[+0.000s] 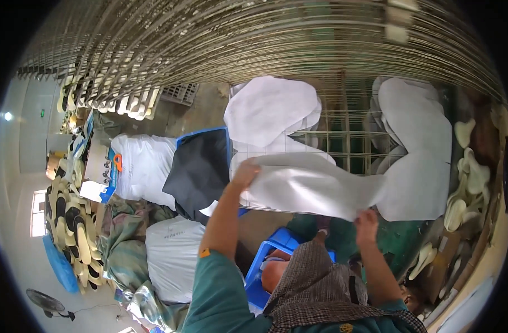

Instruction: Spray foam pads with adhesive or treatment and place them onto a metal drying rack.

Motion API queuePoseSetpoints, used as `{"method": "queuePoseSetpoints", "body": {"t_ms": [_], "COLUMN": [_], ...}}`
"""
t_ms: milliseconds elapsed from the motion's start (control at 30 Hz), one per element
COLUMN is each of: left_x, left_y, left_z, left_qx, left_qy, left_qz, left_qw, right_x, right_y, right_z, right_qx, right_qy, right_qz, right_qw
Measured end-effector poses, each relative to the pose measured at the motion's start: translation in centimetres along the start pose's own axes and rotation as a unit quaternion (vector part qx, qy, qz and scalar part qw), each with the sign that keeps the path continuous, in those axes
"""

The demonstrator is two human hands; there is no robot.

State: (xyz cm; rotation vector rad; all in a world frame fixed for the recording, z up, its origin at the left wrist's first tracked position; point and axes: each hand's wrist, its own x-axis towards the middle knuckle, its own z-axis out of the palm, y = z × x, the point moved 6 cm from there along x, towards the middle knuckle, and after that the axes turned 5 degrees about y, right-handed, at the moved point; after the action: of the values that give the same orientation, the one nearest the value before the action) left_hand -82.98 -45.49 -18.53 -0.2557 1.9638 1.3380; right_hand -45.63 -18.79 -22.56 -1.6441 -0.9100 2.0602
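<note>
A large, thin white sheet [315,180] with rounded ends stretches between my two hands over a wire rack [348,161]. My left hand [246,173] is closed on the sheet's left end, its fingers partly hidden. At the sheet's near right edge, my right hand [366,225] pinches the material. The sheet bows and ripples between the hands. Beyond it, a stack of similar white pieces [270,108] lies on the rack's far left. More white pieces [418,119] lie overlapping along the rack's right side, touching or close to the held sheet.
Overhead, rows of metal wire shelving [237,44] span the far side. Left of the rack are a black sheet [201,166] in a blue-edged bin and stuffed white sacks [176,250]. A blue crate [259,272] stands near my legs. Pale insole-like pieces [465,188] pile up at right.
</note>
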Motion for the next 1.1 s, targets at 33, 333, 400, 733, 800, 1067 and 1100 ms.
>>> {"method": "queuePoseSetpoints", "body": {"t_ms": [33,333,400,733,800,1067,1100], "left_x": [-1.8,1.9,4.9,-6.3,-10.0,-23.7,-25.9], "left_y": [-0.4,-15.2,-19.2,-7.0,1.5,26.1,27.0], "left_z": [-15.4,-23.5,-16.2,18.0,18.2,23.0,23.7], "left_qx": [0.26,0.437,0.38,-0.186,-0.297,-0.351,-0.344], "left_qy": [0.072,0.325,0.28,-0.034,-0.067,-0.106,-0.105], "left_qz": [0.22,0.045,0.045,-0.098,0.004,0.303,0.318], "left_qw": [0.938,0.838,0.881,0.977,0.953,0.88,0.877], "right_x": [-4.9,-1.3,2.9,2.5,0.0,-5.7,-6.4], "right_y": [3.1,13.7,13.2,2.0,1.2,-5.8,-6.3], "right_z": [7.8,0.0,-7.6,-25.3,-20.9,-20.9,-22.6], "right_qx": [0.03,-0.357,-0.392,-0.303,-0.302,-0.298,-0.279], "right_qy": [-0.084,-0.175,-0.099,0.071,0.036,-0.067,-0.059], "right_qz": [0.065,0.192,0.212,0.157,0.138,-0.02,-0.033], "right_qw": [0.994,0.897,0.89,0.937,0.942,0.952,0.958]}}
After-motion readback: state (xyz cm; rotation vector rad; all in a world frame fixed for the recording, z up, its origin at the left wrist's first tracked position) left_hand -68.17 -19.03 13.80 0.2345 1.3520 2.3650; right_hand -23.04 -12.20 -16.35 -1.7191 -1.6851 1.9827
